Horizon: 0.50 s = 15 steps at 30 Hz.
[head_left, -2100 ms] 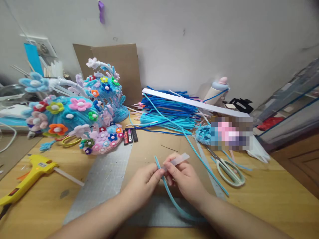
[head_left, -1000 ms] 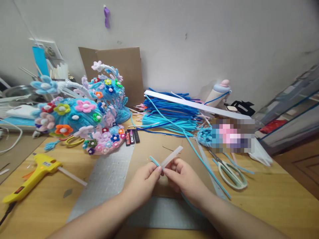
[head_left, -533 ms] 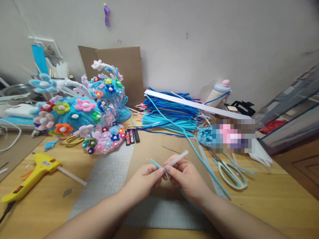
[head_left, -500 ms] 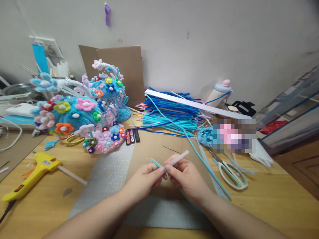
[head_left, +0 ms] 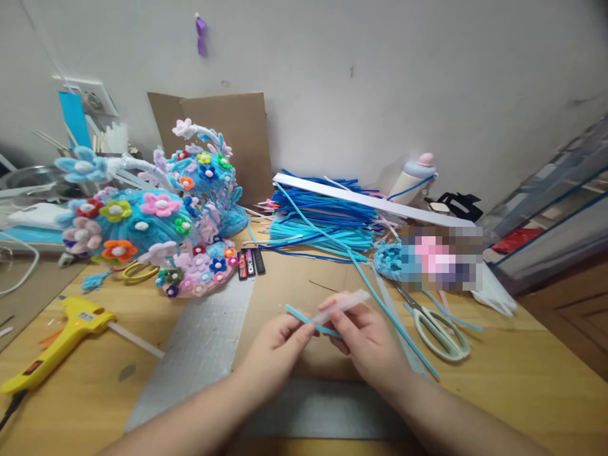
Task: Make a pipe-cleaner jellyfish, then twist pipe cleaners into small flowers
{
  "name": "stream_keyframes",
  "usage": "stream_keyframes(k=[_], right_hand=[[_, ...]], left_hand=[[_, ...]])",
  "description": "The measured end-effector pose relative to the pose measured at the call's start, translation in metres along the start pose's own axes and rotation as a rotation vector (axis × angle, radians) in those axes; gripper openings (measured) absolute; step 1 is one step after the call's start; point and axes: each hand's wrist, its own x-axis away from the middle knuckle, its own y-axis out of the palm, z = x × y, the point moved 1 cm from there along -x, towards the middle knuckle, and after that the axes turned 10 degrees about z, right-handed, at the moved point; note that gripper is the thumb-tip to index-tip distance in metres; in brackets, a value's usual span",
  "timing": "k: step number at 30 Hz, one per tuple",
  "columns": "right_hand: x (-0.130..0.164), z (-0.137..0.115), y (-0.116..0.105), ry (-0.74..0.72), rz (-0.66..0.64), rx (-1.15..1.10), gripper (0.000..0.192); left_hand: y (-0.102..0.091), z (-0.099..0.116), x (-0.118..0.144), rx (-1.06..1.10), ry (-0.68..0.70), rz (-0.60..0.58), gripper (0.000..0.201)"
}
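My left hand (head_left: pixel 282 345) pinches a light-blue pipe cleaner (head_left: pixel 295 312) between thumb and fingertips, where it crosses the near end of a translucent white strip (head_left: pixel 354 300). My right hand (head_left: pixel 365 335) is closed on that strip, its thumb lying along it; the far end sticks out up and to the right. The pipe cleaner runs on under the strip towards my right fingers, which hide part of it. Both hands hover over a brown cardboard sheet (head_left: pixel 280 285) on a grey cutting mat (head_left: pixel 199 335).
Fuzzy flower-covered crafts (head_left: pixel 142 221) and a yellow glue gun (head_left: pixel 61 342) stand left. Behind lies a pile of blue pipe cleaners (head_left: pixel 327 215) under a white bar (head_left: pixel 380 199). Scissors (head_left: pixel 441 332) and a long blue pipe cleaner (head_left: pixel 394 310) lie right.
My right hand has shifted slightly right, away from my left. The white strip now lies flatter, and more of the pipe cleaner shows between my hands.
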Motion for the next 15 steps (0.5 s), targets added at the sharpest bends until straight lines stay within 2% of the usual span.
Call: stream_keyframes(k=[3,5,9,15], right_hand=[[0.009,-0.016,-0.007,-0.379,-0.096,0.2,0.012],[0.011,-0.022,-0.009,-0.477,-0.15,0.286,0.016],[0.007,-0.023,-0.008,-0.461,-0.181,0.378,0.013],[0.003,-0.024,-0.001,-0.438,-0.198,0.416,0.012]], left_hand=[[0.009,-0.004,0.007,0.112,0.125,-0.042,0.029],[0.016,-0.01,0.009,0.185,0.131,-0.054,0.029],[0.026,-0.021,0.008,0.333,0.071,-0.087,0.031],[0.026,-0.023,0.012,0.4,0.069,-0.022,0.029]])
